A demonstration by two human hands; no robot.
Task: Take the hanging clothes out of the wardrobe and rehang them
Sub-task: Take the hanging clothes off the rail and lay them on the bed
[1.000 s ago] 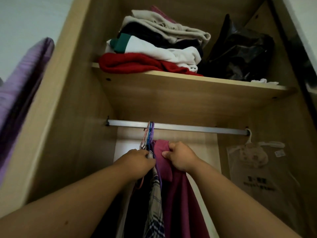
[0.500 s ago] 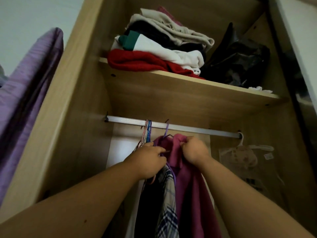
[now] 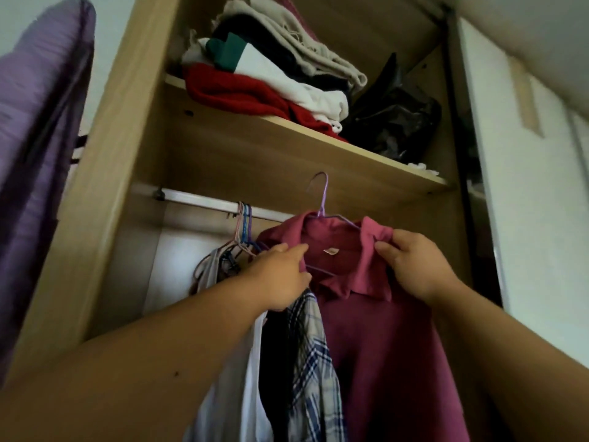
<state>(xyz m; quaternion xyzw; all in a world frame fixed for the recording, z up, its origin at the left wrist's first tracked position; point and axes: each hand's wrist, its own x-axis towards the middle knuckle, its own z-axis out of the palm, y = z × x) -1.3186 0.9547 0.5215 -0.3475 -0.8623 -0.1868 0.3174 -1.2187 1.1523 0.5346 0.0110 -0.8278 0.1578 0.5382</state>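
Note:
A magenta polo shirt (image 3: 376, 330) on a purple wire hanger (image 3: 322, 199) is off the silver rail (image 3: 197, 199), its hook free in the air below the shelf. My left hand (image 3: 280, 275) grips the shirt's left shoulder, fingers over the collar. My right hand (image 3: 414, 266) pinches the right collar and shoulder. Left of the shirt, a plaid shirt (image 3: 315, 362), a dark garment (image 3: 277, 346) and a white garment (image 3: 236, 393) still hang from hangers bunched on the rail.
The wooden shelf (image 3: 318, 138) above the rail carries folded clothes (image 3: 271, 68) and a black plastic bag (image 3: 392, 122). A purple cloth (image 3: 35, 154) hangs outside the wardrobe's left wall. The sliding door's frame (image 3: 459, 154) stands at the right.
The magenta shirt's hanger came off the rail and moved right and toward me. My hands spread apart along its shoulders, turning the collar to face me. The view tilted right.

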